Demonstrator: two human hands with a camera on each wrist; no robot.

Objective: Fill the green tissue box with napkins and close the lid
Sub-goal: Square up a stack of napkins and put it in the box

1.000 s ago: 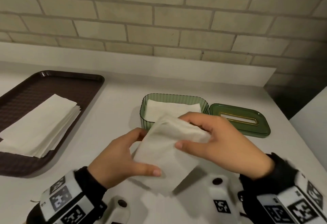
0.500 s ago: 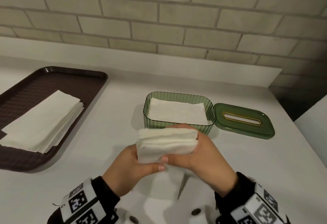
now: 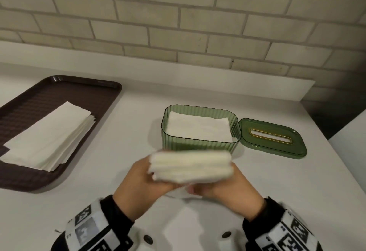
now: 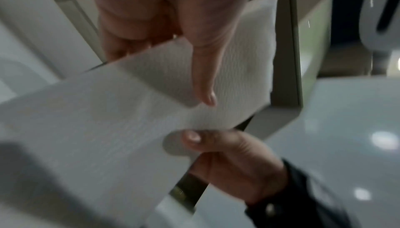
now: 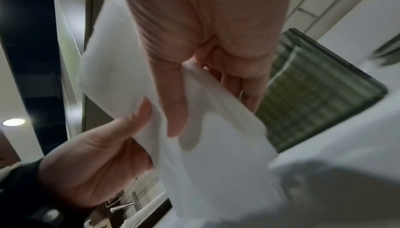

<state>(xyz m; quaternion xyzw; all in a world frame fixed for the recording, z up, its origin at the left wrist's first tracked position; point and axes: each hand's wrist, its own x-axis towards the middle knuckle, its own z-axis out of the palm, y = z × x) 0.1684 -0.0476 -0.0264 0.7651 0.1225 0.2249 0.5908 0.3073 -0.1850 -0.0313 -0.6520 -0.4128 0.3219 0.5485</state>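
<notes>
A folded stack of white napkins (image 3: 190, 166) is held between both hands just in front of the green tissue box (image 3: 200, 145). My left hand (image 3: 147, 179) grips its left end and my right hand (image 3: 225, 183) grips its right end, thumbs under the stack. The left wrist view shows the napkins (image 4: 121, 115) pinched by the left thumb; the right wrist view shows the napkins (image 5: 207, 129) with the ribbed green box (image 5: 320, 98) behind. The open box holds flat napkins (image 3: 198, 128). Its green lid (image 3: 273, 138), with a gold-rimmed slot, lies flat to the right of the box.
A dark brown tray (image 3: 29, 173) at the left carries a pile of unfolded white napkins (image 3: 49, 137). The white counter (image 3: 128, 131) ends at a brick wall (image 3: 178, 22) behind and drops off at the right past the lid.
The hands have folded the napkins into a compact stack and raised it towards the box. The view has shifted, and the box and lid have not moved.
</notes>
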